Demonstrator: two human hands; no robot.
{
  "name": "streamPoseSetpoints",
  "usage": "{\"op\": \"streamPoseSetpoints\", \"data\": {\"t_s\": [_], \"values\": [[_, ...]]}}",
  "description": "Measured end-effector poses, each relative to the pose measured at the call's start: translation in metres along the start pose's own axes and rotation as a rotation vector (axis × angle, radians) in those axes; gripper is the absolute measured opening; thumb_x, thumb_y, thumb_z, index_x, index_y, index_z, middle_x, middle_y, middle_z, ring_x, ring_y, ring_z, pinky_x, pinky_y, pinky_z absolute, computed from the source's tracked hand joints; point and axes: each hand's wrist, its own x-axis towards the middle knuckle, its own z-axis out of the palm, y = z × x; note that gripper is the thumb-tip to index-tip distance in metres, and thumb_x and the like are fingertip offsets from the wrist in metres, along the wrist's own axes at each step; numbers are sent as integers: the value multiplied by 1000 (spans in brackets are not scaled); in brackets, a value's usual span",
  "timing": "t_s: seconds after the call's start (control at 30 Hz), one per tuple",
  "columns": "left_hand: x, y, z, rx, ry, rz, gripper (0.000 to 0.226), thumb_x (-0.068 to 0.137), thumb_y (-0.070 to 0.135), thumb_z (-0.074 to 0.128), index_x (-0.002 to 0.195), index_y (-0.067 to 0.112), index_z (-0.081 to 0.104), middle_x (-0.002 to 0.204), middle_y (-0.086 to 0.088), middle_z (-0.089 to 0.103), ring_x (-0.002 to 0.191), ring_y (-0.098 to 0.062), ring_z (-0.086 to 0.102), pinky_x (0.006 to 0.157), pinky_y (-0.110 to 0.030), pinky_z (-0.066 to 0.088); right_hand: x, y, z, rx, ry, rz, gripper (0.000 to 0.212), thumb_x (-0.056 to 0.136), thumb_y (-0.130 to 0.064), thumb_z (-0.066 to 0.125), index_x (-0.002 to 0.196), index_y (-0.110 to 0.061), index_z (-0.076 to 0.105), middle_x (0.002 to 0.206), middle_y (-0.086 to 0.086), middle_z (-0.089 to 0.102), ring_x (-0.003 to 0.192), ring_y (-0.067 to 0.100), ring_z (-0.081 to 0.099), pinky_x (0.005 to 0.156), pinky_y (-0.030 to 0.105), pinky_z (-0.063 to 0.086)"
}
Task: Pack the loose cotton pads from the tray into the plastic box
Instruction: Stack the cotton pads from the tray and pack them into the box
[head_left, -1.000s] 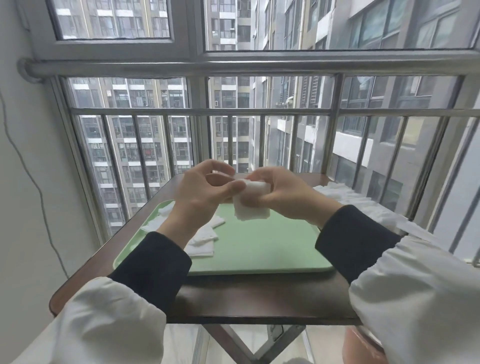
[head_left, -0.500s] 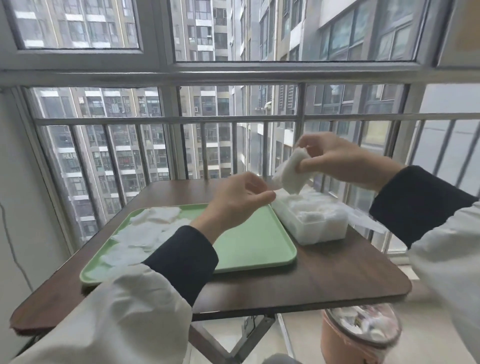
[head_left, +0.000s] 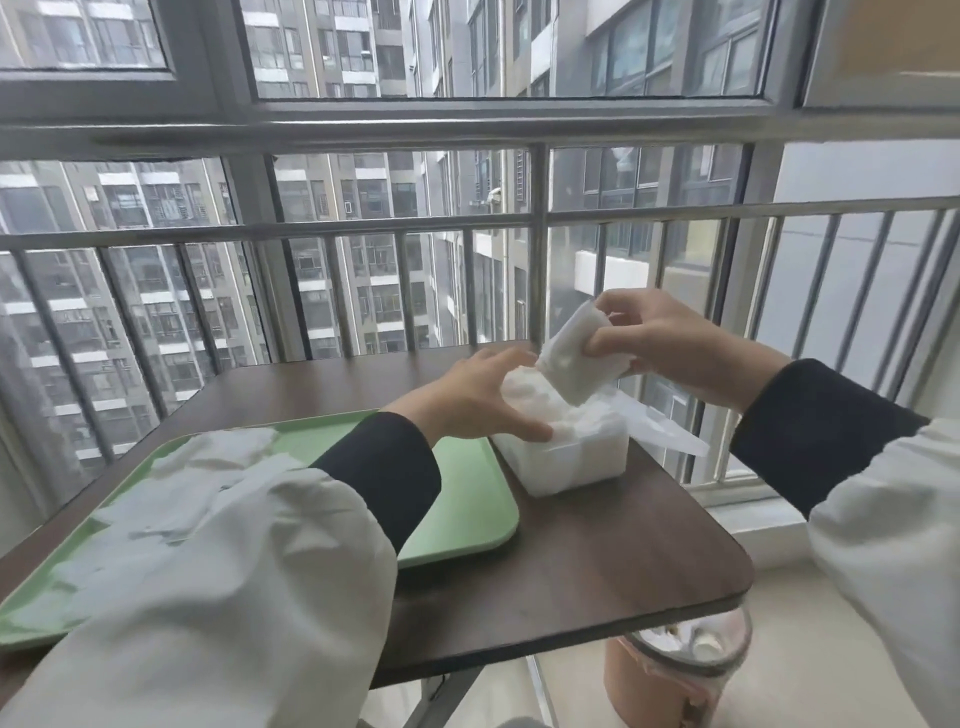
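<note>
**Box heaped, a pile left on the tray**

The right hand pinches a small stack of white square cotton pads, tilted just above the translucent white rectangular plastic box and not yet inside it. The left hand, fingers spread and fairly straight, presses on the pads already packed at the box's near-left corner. The box stands on the dark brown wooden table, just beside the right edge of the pale green flat plastic tray, with its clear lid hanging open. The box looks filled to the rim or above. A loose heap of white cotton pads lies on the tray's left part, partly hidden by a sleeve. I judge the packing well on, with a fair share left.
</note>
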Motion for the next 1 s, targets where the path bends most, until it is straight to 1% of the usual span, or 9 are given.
{"op": "streamPoseSetpoints", "data": {"t_s": [0.17, 0.3, 0.37, 0.43, 0.53, 0.63, 0.73, 0.83, 1.0], "values": [[17, 10, 2, 97, -164, 3, 100, 66, 53, 82, 151, 37, 32, 145, 1, 45, 136, -26, 39, 116, -47, 32, 5, 12, 5, 165, -95, 23, 34, 85, -9, 77, 116, -5, 62, 106, 13, 73, 99, 28, 72, 84, 40, 61], [29, 12, 2, 268, -261, -174, 121, 58, 69, 80, 158, 31, 23, 154, -2, 36, 143, -28, 32, 120, -45, 27, 7, 18, 9, 322, -197, 42, 35, 88, -7, 72, 122, -5, 62, 108, 13, 74, 99, 26, 73, 77, 31, 60], [32, 10, 6, 230, -308, -230, 137, 46, 74, 76, 160, 27, 17, 162, -3, 27, 149, -27, 24, 124, -45, 20, 8, 21, 12, 364, -256, 66, 36, 88, -7, 72, 123, -1, 63, 111, 15, 71, 99, 27, 71, 78, 32, 59], [34, 8, 9, 185, -309, -205, 138, 41, 73, 70, 160, 27, 17, 162, -1, 26, 149, -27, 26, 123, -46, 23, 9, 24, 15, 369, -293, 94, 38, 82, -10, 69, 119, -1, 64, 111, 16, 69, 99, 27, 69, 78, 35, 58], [36, 2, 6, 217, -248, -157, 133, 40, 71, 70, 155, 28, 21, 150, -2, 39, 137, -25, 40, 115, -46, 36, 10, 29, 20, 321, -284, 119, 37, 80, -9, 64, 116, -3, 64, 114, 18, 65, 101, 27, 67, 74, 38, 58], [36, -2, 5, 218, -150, -143, 121, 43, 64, 82, 145, 21, 34, 131, 1, 55, 116, -23, 55, 103, -43, 48, 11, 30, 24, 250, -258, 123, 25, 90, -1, 59, 113, -4, 65, 110, 14, 66, 96, 22, 68, 72, 36, 59], [38, -7, 7, 237, -91, -110, 95, 61, 53, 87, 138, 18, 44, 124, 1, 59, 108, -24, 58, 97, -42, 51, 11, 28, 26, 114, -248, 120, 22, 90, -1, 60, 111, -7, 66, 110, 11, 67, 95, 20, 70, 70, 32, 60], [41, -12, 8, 279, -10, -83, 64, 79, 37, 77, 132, 16, 48, 118, -5, 62, 102, -26, 59, 92, -41, 53, 12, 24, 29, -66, -280, 78, 21, 88, 0, 62, 107, -6, 65, 104, 12, 67, 90, 17, 71, 66, 27, 59], [38, -12, 7, 248, 23, -73, 69, 70, 47, 83, 126, 19, 54, 115, 0, 63, 101, -22, 58, 92, -40, 53, 14, 9, 30, -396, -330, 20, 25, 84, -3, 61, 103, -17, 66, 96, 1, 67, 81, 20, 70, 63, 29, 61]]}}
